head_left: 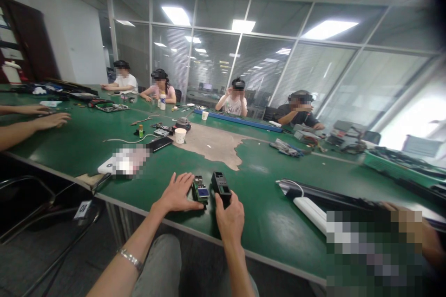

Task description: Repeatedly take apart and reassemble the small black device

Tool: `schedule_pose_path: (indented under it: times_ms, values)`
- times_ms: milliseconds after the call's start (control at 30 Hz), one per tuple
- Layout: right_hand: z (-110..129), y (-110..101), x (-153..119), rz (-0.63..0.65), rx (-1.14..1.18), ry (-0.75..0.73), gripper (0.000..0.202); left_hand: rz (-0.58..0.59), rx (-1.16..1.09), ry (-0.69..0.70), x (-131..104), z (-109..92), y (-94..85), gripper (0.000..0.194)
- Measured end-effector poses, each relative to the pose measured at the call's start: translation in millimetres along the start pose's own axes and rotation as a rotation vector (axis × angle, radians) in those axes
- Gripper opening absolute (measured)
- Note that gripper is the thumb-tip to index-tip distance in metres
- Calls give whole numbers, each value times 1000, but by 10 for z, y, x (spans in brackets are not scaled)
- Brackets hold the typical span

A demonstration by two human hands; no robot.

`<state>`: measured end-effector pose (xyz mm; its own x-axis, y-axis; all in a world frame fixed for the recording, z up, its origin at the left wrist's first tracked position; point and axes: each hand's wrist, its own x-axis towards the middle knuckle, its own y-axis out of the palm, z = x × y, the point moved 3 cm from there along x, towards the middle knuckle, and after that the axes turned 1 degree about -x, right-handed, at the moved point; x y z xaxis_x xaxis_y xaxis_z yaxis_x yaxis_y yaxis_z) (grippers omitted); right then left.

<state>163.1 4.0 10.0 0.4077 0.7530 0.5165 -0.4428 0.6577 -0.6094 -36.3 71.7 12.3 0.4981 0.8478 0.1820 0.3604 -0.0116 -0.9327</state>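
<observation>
A small green circuit board (201,191) with a blue screen sits at the near edge of the green table. My left hand (177,192) spans its left side, with the thumb at its lower end and the fingertips by its upper end. Just to the right, my right hand (230,216) is closed around the lower part of a black plastic housing (221,183), which has rectangular openings in its face. The housing is tilted and stands apart from the board. Part of it is hidden behind the fingers.
Left of my hands lie a white device (106,167), partly blurred, and a black phone-like slab (160,144). A paper cup (180,136) stands beyond. A white bar (310,213) and long black parts lie right, near another person's hand. Several people sit around the table (258,195).
</observation>
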Motion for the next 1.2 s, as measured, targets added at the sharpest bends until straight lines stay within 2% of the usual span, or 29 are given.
schedule_pose_path:
  times_ms: [200,400,567,700,867,967,1100,1200]
  values:
    - [-54,53,-47,16,-63,-29,47,2,6,-4,6,2,10,111]
    - [-68,48,-69,15,-103,-25,63,-5,7,-3,10,2,9,107]
    - [-58,26,-72,24,-43,-33,49,-6,-1,10,-2,-27,-32,101]
    - [-28,-12,-56,50,-30,-6,48,-3,5,11,-4,-36,-39,101]
    - [151,-110,-57,90,213,117,52,-9,12,28,-17,-44,-54,103]
    - [342,-145,-83,79,346,122,52,-2,14,34,-27,-52,-63,107]
    - [516,-118,-99,41,316,59,52,-11,18,35,-35,-51,-64,107]
    - [555,-63,-98,70,224,38,49,-18,22,37,-37,-41,-56,106]
